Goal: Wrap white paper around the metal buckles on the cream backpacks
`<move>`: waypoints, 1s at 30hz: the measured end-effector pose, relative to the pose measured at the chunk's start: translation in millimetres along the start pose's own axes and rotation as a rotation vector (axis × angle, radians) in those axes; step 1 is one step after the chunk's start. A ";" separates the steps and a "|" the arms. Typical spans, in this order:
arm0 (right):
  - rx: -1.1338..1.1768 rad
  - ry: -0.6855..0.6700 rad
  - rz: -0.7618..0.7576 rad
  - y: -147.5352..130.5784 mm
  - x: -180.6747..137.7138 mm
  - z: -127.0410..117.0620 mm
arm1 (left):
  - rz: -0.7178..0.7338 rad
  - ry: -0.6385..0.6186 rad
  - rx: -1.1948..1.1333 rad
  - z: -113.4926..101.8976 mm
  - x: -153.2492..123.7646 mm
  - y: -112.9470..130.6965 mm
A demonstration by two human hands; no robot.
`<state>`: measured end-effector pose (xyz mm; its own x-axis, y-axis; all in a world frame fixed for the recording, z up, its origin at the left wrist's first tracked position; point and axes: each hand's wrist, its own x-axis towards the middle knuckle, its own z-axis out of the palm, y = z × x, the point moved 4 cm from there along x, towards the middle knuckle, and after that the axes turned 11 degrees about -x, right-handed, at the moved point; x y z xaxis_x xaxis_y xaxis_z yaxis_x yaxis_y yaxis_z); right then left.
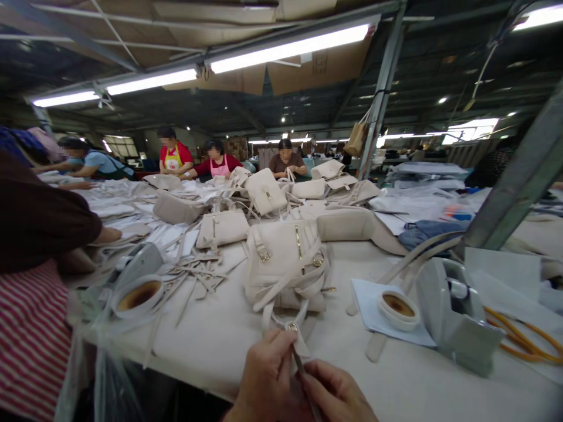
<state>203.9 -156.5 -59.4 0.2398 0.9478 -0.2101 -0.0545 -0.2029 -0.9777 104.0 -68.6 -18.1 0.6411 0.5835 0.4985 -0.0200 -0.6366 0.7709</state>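
At the bottom middle, my left hand (264, 378) pinches a beige strap (295, 335) with a small metal ring at its top end. My right hand (336, 395) sits just right of it, fingers closed on a thin dark tool (303, 375) that touches the strap. The strap runs up to a beige handbag (285, 264) with gold buckles lying on the white table (220, 340) just beyond my hands.
A round tin of brown glue (398, 306) rests on white paper to the right, next to a grey metal stand (457, 316). Another glue tin (138, 295) and loose straps (197, 278) lie left. A person in a striped apron (30, 340) stands at left; several workers sit at the far side among bags.
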 end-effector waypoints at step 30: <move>0.179 0.176 -0.093 -12.2 19.5 6.1 | -0.800 -0.020 -0.670 -7.9 -18.6 -12.6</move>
<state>203.3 -134.1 -51.5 0.4157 0.8999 -0.1320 -0.1912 -0.0554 -0.9800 86.3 -67.4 -33.9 0.6675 0.6990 -0.2564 -0.0015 0.3456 0.9384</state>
